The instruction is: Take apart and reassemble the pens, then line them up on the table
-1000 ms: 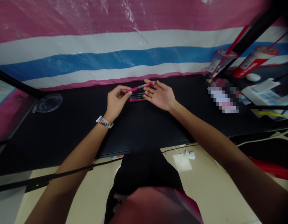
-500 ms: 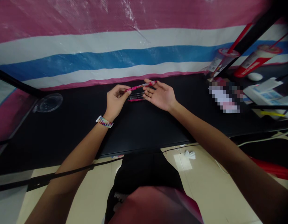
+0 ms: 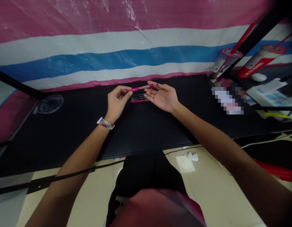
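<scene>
My left hand (image 3: pixel 117 101), with a striped band at its wrist, pinches the left end of a pink pen (image 3: pixel 138 89) between thumb and fingers. The pen is held slightly tilted above the black tabletop, its right end higher. At that right end, my right hand (image 3: pixel 163 96) is turned palm up, the thumb and index finger against the pen and the other fingers loosely bent. Below the held pen, several more pens (image 3: pixel 137 98) lie side by side on the table, dark ones and a pink one; my right fingers partly cover their right ends.
On the black table (image 3: pixel 136 132), a clear plastic lid (image 3: pixel 50 104) lies at the left. Two cups with red straws, one a red cup (image 3: pixel 260 63), stand at the right, near a white rounded object (image 3: pixel 259 77) and a power strip (image 3: pixel 273 94). Striped sheeting (image 3: pixel 117 60) hangs behind.
The held pen's right end has shifted very slightly left and down between my right fingers. Both hands are otherwise almost still, and the pens on the table lie as before.
</scene>
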{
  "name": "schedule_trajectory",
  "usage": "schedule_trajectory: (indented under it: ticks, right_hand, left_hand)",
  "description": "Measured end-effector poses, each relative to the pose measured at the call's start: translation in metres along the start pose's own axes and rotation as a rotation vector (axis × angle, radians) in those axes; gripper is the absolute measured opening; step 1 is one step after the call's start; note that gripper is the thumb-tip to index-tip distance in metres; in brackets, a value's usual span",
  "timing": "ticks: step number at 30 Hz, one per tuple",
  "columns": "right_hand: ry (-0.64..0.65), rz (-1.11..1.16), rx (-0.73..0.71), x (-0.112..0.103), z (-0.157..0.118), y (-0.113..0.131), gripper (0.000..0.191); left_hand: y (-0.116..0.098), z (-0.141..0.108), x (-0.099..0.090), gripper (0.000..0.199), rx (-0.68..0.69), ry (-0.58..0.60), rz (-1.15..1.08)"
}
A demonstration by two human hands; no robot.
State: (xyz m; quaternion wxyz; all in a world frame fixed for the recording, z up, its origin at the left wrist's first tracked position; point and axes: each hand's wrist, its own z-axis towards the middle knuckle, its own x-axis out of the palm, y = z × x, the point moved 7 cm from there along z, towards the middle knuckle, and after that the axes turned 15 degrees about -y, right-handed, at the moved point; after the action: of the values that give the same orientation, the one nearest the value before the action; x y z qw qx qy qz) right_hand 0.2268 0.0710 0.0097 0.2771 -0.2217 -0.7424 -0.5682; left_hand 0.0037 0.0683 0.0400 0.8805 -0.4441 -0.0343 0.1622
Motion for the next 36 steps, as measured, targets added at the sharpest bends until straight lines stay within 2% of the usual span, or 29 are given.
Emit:
schedule_trajectory:
  ticks: [6, 12, 19, 36]
  right_hand:
    - [0.003, 0.006, -0.012, 0.0030, -0.0026, 0.0005, 0.034]
    - [0.024, 0.038, 0.005, 0.0069, -0.0058, 0.0021, 0.042]
    - [-0.008, 0.037, 0.002, 0.0041, -0.0037, 0.0003, 0.036]
    - [-0.002, 0.014, 0.011, 0.0028, -0.0032, -0.0002, 0.042]
  left_hand:
    - [-0.0006, 0.0033, -0.0030, 0.021, 0.012, -0.020, 0.024]
    - [0.0002, 0.0032, -0.0041, 0.016, 0.001, -0.031, 0.038]
    - [-0.0030, 0.0026, -0.0027, 0.018, 0.012, -0.026, 0.012]
    - [-0.0029, 0.0011, -0.0013, 0.019, 0.001, -0.017, 0.013]
